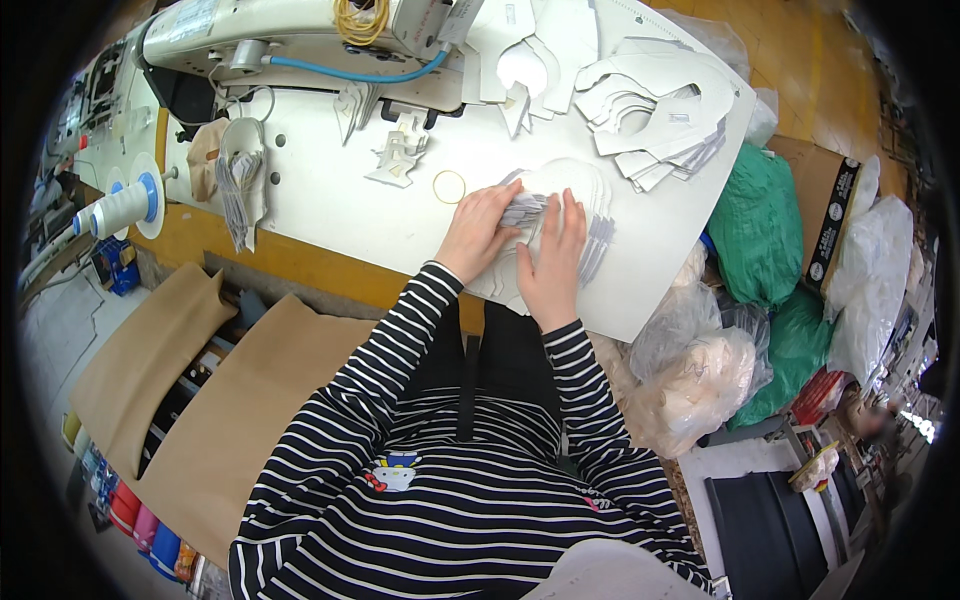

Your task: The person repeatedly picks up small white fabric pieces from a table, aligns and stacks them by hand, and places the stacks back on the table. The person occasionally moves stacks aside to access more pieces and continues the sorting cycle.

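Between my hands is a small stack of white cut pieces (523, 210) with grey edges, on the white table near its front edge. My left hand (478, 232) closes on the stack's left side, fingertips at its top. My right hand (553, 262) grips the right side, with fingers bent over it and thumb toward the left hand. The palms hide part of the stack. Under and beside my right hand lie larger white curved pieces (598, 205), fanned out with grey edges. A yellow rubber band (449, 187) lies left of my left hand.
A sewing machine (300, 45) with a blue hose stands at the back left. More white cut pieces (655, 110) lie at the back right. Thread cones (125, 205) stand at the left. Green sacks (757, 225) and clear plastic bags (700, 390) crowd the table's right side.
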A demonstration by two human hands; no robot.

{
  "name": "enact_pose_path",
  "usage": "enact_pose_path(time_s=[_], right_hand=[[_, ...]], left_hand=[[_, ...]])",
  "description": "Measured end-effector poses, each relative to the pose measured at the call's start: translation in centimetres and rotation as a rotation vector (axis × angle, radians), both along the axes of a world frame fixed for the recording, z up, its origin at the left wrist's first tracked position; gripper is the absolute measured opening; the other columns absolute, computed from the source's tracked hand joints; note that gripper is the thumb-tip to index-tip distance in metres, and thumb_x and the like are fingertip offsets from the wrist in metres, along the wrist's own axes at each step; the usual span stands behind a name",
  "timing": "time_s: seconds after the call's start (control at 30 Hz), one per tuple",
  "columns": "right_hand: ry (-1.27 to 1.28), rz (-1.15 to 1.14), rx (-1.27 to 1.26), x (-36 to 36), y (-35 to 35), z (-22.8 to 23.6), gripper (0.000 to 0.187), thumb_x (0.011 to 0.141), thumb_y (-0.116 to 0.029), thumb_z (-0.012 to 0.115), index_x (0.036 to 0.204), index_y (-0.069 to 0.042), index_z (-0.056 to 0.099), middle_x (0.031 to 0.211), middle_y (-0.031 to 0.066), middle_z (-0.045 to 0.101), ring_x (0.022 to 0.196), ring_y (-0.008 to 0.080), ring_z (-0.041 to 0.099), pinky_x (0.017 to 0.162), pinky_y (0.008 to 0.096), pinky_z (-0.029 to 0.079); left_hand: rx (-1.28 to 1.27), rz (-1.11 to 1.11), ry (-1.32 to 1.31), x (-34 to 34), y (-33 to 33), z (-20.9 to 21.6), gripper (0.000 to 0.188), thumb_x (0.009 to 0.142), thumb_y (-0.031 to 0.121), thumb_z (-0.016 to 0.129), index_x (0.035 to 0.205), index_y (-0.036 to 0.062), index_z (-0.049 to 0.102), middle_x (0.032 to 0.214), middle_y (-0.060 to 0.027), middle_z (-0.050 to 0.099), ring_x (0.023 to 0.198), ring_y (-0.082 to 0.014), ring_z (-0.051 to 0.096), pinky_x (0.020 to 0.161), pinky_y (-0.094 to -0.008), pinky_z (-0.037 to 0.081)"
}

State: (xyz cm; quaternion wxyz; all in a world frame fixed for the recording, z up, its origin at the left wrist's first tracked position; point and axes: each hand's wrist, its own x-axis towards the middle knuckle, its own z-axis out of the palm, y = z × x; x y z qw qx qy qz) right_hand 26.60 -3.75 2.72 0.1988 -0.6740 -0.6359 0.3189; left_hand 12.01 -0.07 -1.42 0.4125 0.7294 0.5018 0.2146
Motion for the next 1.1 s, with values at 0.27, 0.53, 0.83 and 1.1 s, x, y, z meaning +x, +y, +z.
enact_pose_path(time_s=[0.27, 0.53, 0.83, 1.1], right_hand=[[0.121, -0.053, -0.051, -1.0, 0.8, -1.4, 0.085, 0.079, -0.007, 0.057, 0.151, -0.003, 0.013, 0.157, 0.0166, 0.017, 0.144, 0.0418, 0.009, 0.114, 0.0574, 0.0], [-0.141, -0.029, 0.007, -0.6, -0.6, -2.0, 0.075, 0.082, -0.009, 0.056, 0.149, -0.005, 0.024, 0.156, 0.0203, 0.017, 0.143, 0.0429, 0.013, 0.113, 0.0585, 0.002], [-0.072, 0.038, -0.065, -1.2, 0.0, -1.9, 0.076, 0.082, -0.007, 0.051, 0.15, -0.002, 0.019, 0.157, 0.0217, 0.013, 0.143, 0.0442, 0.011, 0.113, 0.0604, 0.001], [0.071, -0.028, -0.091, -1.8, 0.5, -2.4, 0.086, 0.076, -0.005, 0.052, 0.151, -0.002, 0.012, 0.158, 0.0208, 0.007, 0.144, 0.0456, 0.004, 0.112, 0.0602, -0.003]], left_hand=[[0.085, -0.064, 0.093, -0.5, 0.0, -0.9, 0.08, 0.075, 0.003, 0.067, 0.145, 0.0115, 0.028, 0.139, -0.0135, 0.038, 0.131, -0.0345, 0.037, 0.112, -0.0564, 0.022], [0.085, -0.027, -0.003, -0.5, -1.1, -1.6, 0.081, 0.073, 0.005, 0.067, 0.144, 0.0165, 0.031, 0.142, -0.0128, 0.035, 0.136, -0.0379, 0.03, 0.11, -0.0653, 0.015], [0.027, -0.008, -0.002, -0.2, -0.7, -1.1, 0.096, 0.072, 0.007, 0.063, 0.151, 0.0063, 0.009, 0.148, -0.0149, 0.031, 0.14, -0.0375, 0.024, 0.111, -0.0646, 0.005], [-0.044, 0.007, 0.014, -0.4, -1.3, -1.5, 0.092, 0.073, 0.007, 0.057, 0.15, 0.0019, 0.009, 0.15, -0.0166, 0.029, 0.142, -0.0361, 0.02, 0.112, -0.0631, -0.001]])
